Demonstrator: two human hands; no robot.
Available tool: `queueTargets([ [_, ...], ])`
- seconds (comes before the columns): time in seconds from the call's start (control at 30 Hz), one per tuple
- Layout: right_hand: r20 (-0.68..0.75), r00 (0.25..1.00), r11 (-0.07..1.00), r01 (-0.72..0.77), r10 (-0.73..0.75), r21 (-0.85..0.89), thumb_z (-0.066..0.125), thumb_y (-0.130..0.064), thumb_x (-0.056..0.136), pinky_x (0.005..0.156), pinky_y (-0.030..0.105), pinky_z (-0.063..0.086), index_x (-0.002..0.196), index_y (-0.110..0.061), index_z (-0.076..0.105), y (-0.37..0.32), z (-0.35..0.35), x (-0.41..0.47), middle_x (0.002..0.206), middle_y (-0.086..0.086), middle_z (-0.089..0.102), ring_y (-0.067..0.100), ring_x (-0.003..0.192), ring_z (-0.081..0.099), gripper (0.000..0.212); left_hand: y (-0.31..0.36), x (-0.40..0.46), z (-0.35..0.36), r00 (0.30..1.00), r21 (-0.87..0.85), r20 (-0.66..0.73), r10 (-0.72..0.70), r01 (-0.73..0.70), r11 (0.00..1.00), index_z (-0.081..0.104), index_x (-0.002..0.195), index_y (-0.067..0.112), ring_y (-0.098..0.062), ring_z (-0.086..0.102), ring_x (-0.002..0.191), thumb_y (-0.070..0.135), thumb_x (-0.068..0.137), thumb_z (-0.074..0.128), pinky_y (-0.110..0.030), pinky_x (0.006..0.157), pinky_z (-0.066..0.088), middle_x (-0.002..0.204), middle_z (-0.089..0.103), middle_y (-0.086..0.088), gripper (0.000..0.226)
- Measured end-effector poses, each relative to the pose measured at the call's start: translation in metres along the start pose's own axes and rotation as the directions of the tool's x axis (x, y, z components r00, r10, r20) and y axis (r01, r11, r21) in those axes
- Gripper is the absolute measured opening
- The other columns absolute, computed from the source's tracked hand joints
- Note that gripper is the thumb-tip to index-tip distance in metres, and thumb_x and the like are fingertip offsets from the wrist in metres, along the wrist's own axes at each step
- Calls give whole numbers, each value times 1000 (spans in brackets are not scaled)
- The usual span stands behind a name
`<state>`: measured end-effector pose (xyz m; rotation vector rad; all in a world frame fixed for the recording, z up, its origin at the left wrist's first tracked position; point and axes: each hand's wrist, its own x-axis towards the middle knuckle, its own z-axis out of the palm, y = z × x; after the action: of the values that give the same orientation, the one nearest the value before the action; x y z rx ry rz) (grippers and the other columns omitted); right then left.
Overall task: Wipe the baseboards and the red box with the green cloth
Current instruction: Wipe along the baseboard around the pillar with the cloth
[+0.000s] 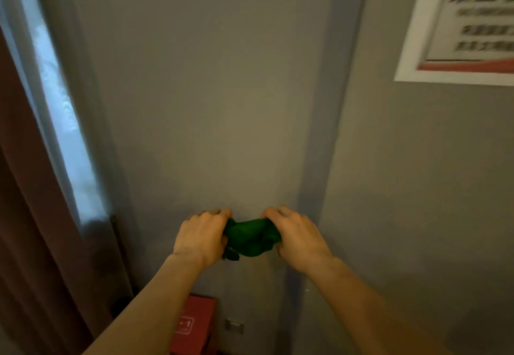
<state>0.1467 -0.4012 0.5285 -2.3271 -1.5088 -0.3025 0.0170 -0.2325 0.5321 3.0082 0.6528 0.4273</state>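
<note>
The red box (194,324) sits on the floor, low under the green cloth (250,239). The left hand (201,236) and right hand (297,236) both squeeze the bunched cloth, up by the grey wall (208,104). A loose pinch could drop it behind the box.

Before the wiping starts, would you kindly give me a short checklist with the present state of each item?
1. Green cloth in hand: ok, left hand and right hand both hold it.
2. Cloth spread flat for wiping: not ok, it is bunched between the hands.
3. Red box located: ok, low by the wall, under the left forearm.
4. Cloth touching the box: not ok, held above it.
5. Baseboards in view: cannot tell.
</note>
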Motion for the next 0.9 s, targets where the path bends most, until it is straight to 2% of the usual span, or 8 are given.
queueTargets([
  [0.17,-44,996,997,-81,80,-20,62,3,79,69,44,50,114,-18,53,60,-53,-73,107,9,56,34,94,57,42,101,0,-9,994,-4,-12,105,-105,994,53,111,24,-27,62,99,22,93,62,-38,75,49,112,63,0,20],
  [0.33,-100,979,981,-183,176,-66,64,4,76,65,42,50,113,-21,52,120,-106,-147,107,8,56,34,90,57,46,207,4,-10,976,-23,-28,217,-217,976,53,109,24,-28,63,99,21,92,62,-40,77,52,112,64,0,19],
  [0.47,-136,963,966,-245,233,-78,65,5,76,69,45,52,113,-22,52,156,-140,-188,106,7,57,33,90,58,47,268,10,-12,954,-40,-39,296,-298,954,52,108,23,-28,62,97,21,93,62,-40,74,50,111,63,0,18],
  [0.67,-179,943,949,-301,281,-96,65,6,76,66,44,51,113,-23,52,182,-157,-218,105,6,56,32,89,57,48,311,19,-9,929,-55,-48,367,-370,928,52,107,22,-26,61,95,20,92,63,-37,71,47,109,63,0,19],
  [0.9,-178,927,936,-345,330,-62,63,7,75,66,46,51,111,-20,55,191,-150,-215,104,7,57,32,87,57,45,314,33,3,921,-110,-39,387,-389,915,53,108,23,-26,62,93,21,91,64,-35,68,44,107,64,0,20],
])
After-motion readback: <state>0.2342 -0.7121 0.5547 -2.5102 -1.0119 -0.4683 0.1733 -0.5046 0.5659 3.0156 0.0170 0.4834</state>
